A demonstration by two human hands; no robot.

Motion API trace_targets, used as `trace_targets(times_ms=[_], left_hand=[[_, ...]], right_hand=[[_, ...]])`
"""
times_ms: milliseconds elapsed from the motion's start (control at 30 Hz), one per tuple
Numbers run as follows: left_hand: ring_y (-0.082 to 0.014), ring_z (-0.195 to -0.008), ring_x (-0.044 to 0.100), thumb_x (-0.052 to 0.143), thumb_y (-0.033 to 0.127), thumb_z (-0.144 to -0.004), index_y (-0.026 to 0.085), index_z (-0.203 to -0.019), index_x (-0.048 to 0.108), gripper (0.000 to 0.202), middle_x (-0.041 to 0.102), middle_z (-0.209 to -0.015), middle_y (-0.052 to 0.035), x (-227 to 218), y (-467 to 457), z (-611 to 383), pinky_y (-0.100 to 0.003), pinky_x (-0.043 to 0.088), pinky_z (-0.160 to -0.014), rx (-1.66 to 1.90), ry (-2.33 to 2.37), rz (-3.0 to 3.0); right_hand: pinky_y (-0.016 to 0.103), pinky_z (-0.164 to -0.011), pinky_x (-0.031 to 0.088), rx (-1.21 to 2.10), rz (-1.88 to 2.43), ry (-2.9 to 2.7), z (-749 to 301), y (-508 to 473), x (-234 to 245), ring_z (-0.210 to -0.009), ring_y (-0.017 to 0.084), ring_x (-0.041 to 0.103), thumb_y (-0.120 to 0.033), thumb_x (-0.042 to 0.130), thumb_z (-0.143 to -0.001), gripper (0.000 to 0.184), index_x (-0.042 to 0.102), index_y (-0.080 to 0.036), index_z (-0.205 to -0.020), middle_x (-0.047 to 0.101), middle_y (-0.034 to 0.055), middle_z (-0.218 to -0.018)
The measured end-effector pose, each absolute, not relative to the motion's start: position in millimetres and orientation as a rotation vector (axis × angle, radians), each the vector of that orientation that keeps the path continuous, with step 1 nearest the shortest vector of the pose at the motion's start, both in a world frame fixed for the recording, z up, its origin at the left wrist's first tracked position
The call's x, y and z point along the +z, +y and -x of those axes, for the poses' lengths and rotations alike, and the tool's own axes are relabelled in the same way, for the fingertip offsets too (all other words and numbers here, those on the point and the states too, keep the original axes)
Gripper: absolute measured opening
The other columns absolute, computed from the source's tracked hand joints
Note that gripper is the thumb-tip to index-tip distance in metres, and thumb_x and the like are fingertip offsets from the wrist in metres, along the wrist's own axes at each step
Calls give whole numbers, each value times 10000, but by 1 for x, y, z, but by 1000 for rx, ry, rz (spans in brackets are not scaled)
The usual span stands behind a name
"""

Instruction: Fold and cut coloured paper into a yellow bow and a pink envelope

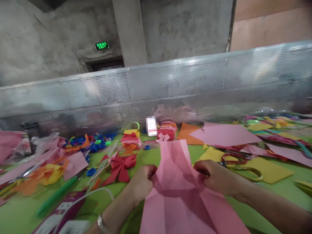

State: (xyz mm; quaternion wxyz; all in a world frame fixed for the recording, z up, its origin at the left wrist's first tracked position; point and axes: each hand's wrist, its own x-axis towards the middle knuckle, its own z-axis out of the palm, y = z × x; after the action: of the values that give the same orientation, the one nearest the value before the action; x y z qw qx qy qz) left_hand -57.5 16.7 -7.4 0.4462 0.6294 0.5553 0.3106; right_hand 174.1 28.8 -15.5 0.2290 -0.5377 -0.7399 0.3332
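A large pink paper sheet (181, 195) with fold creases lies in front of me on the green table (151, 156). My left hand (142, 182) pinches the sheet's left side, fingers closed on the paper. My right hand (216, 177) grips its right side, fingers curled onto the paper. The sheet is gathered narrow between the two hands and fans out towards me and away from me.
Red-handled scissors (234, 161) lie on yellow paper just right of my right hand. A red paper bow (120, 165), small paper baskets (131, 135), blue rings (91, 171), a green pen (57, 195) and loose coloured sheets cover the table. A perforated metal screen (170, 91) stands behind.
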Motion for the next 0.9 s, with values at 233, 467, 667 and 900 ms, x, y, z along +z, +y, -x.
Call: trace_targets(times_ms=[233, 467, 667, 900], left_hand=[[-177, -876, 599, 497, -19, -547, 144, -840, 543, 338, 644, -916, -48, -6, 7, 47, -232, 444, -703, 789, 1484, -1671], [-198, -804, 627, 564, 48, -559, 117, -817, 670, 287, 704, -853, -45, -6, 7, 46, -250, 451, -656, 687, 1543, -1710], [-156, -717, 643, 526, 89, -608, 171, -816, 726, 300, 728, -832, 1, -4, 4, 43, -217, 459, -593, 601, 1425, -1744], [-118, -580, 581, 488, 2, -546, 142, -732, 635, 276, 677, -704, 0, -4, 3, 41, -188, 361, -459, 692, 1612, -1714]], right_hand=[[221, -510, 271, 917, 1480, -2025, -176, 30, -18, -629, 120, 437, -72, 382, -512, 191, 463, -176, -651, 502, -30, -647], [225, -447, 194, 861, 1463, -2213, -177, 33, -23, -526, 84, 319, -112, 430, -502, 95, 387, -186, -543, 341, -66, -530], [210, -505, 312, 1015, 1397, -2214, -178, 29, -15, -629, 133, 502, -154, 493, -577, 129, 599, -171, -648, 586, -26, -653], [229, -530, 331, 618, 1431, -2044, -169, 23, -22, -618, 144, 536, -121, 500, -593, 89, 464, -202, -594, 614, -15, -658]])
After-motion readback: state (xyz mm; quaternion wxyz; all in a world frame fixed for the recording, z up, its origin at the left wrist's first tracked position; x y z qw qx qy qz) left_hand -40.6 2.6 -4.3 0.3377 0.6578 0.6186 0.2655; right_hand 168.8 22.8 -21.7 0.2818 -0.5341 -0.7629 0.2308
